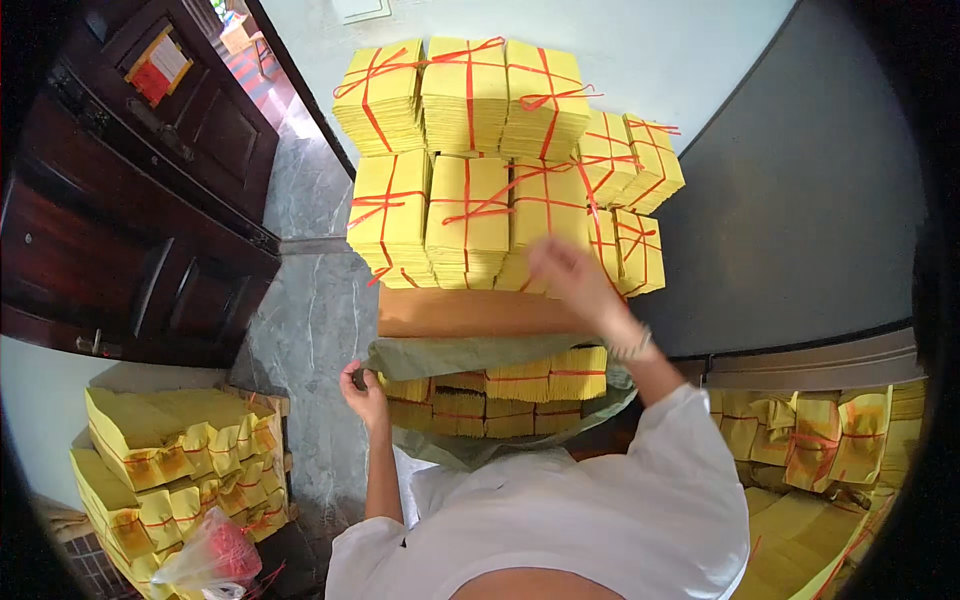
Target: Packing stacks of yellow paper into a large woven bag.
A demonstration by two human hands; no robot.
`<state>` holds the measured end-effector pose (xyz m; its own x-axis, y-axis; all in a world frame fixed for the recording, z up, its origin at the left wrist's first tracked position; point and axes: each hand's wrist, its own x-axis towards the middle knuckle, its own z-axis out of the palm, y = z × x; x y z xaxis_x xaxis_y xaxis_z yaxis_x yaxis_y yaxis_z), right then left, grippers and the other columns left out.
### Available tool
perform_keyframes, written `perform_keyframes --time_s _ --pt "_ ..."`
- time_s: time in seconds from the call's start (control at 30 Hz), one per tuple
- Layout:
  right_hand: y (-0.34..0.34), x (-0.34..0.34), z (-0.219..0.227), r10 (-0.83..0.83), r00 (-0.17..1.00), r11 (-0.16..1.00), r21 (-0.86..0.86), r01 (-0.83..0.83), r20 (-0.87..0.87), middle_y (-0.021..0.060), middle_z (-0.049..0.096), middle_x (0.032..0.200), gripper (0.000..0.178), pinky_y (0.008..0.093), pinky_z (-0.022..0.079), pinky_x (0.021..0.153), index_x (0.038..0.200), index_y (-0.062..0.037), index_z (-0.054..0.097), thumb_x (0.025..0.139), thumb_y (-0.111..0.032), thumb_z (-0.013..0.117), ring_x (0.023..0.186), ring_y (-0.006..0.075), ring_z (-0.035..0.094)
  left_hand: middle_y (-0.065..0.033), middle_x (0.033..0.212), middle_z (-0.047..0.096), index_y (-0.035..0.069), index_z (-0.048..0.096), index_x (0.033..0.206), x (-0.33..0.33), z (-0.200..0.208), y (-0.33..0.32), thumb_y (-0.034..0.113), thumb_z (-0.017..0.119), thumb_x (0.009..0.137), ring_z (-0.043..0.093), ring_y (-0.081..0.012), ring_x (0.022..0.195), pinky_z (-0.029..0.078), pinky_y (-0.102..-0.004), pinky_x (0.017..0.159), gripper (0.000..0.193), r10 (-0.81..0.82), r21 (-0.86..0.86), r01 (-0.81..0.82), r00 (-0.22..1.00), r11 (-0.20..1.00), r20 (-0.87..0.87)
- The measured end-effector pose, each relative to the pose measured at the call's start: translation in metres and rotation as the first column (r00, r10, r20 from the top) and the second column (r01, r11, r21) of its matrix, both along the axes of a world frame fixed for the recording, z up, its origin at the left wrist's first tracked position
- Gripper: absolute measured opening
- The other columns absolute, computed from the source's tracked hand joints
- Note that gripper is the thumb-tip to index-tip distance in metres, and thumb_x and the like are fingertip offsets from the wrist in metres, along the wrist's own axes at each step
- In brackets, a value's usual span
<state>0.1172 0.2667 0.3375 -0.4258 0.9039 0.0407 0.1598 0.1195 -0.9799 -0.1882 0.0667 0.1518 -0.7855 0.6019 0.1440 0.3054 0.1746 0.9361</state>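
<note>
Nearest, at six o'clock, a white sleeved torso bending forward. Left hand (364, 392) at eight o'clock, fingers curled shut on the edge of the grey-green plastic sack (470, 352). Inside that open sack, several yellow paper bundles banded in red string (520, 385), laid in rows, the sack seemingly only part emptied or part filled. Right hand (565, 272) at one o'clock, blurred, against the lower row of the stacked wall of yellow string-tied paper bundles (470, 150); grip impossible to tell, no bundle clearly held. About ten bundles already piled in two tiers on the brown cardboard sheet (460, 315). Judged: stacking well along, the sack's load left. Loose folded yellow paper heaps (175, 450) at eight and four o'clock.
</note>
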Motion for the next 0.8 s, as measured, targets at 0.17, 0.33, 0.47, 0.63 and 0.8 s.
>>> perform_keyframes --time_s 0.17,0.33,0.47,0.63,0.8 --pt "0.145 0.048 0.021 -0.392 0.908 0.862 0.285 0.419 -0.147 0.0038 0.057 0.089 0.040 0.0234 0.045 0.071 0.111 0.0026 0.050 0.087 -0.027 0.062 0.079 0.0090 0.053 -0.0059 0.103 0.052 0.002 0.055 0.103 0.055 0.047 0.019 -0.003 0.051 0.081 0.050 -0.0134 0.094 0.041 -0.0269 0.081 0.023 0.112 0.050 -0.101 0.879 0.994 -0.464" --pt "0.214 0.054 -0.009 -0.352 0.885 0.935 0.165 0.315 0.305 0.0199 0.053 0.118 0.092 0.0291 0.046 0.082 0.124 0.0136 0.036 0.070 -0.052 0.072 0.104 0.0218 0.055 -0.0030 0.097 0.057 0.002 0.054 0.102 0.106 0.083 0.054 0.001 0.051 0.087 0.054 -0.0108 0.091 0.042 -0.0245 0.082 0.016 -0.324 0.275 0.276 0.934 0.921 0.148" --pt "0.209 0.044 -0.010 -0.274 0.954 0.893 0.402 0.204 0.124 0.0210 0.055 0.117 0.091 0.0342 0.046 0.086 0.124 0.0112 0.037 0.072 -0.057 0.066 0.109 0.0271 0.055 -0.0030 0.095 0.060 0.003 0.053 0.101 0.137 0.103 0.070 0.003 0.048 0.091 0.055 -0.0095 0.088 0.043 -0.0233 0.081 0.011 -0.438 0.285 0.369 0.866 0.885 0.240" --pt "0.204 0.045 0.000 -0.354 0.883 0.856 0.488 0.172 0.309 0.0193 0.062 0.103 0.071 0.0398 0.046 0.083 0.125 0.0000 0.042 0.081 -0.053 0.058 0.097 0.0337 0.059 -0.0044 0.094 0.061 0.003 0.052 0.103 0.159 0.124 0.093 0.008 0.049 0.092 0.056 -0.0083 0.082 0.045 -0.0219 0.076 0.012 -0.541 0.332 0.439 0.767 0.835 0.345" --pt "0.201 0.050 0.010 -0.448 0.848 0.793 0.563 0.231 0.284 0.0194 0.063 0.099 0.059 0.0415 0.046 0.078 0.121 -0.0021 0.046 0.086 -0.049 0.053 0.092 0.0338 0.060 -0.0068 0.102 0.059 0.002 0.049 0.109 0.171 0.163 0.157 0.012 0.048 0.094 0.059 -0.0129 0.083 0.049 -0.0253 0.077 0.018 -0.593 0.364 0.470 0.608 0.805 0.528"
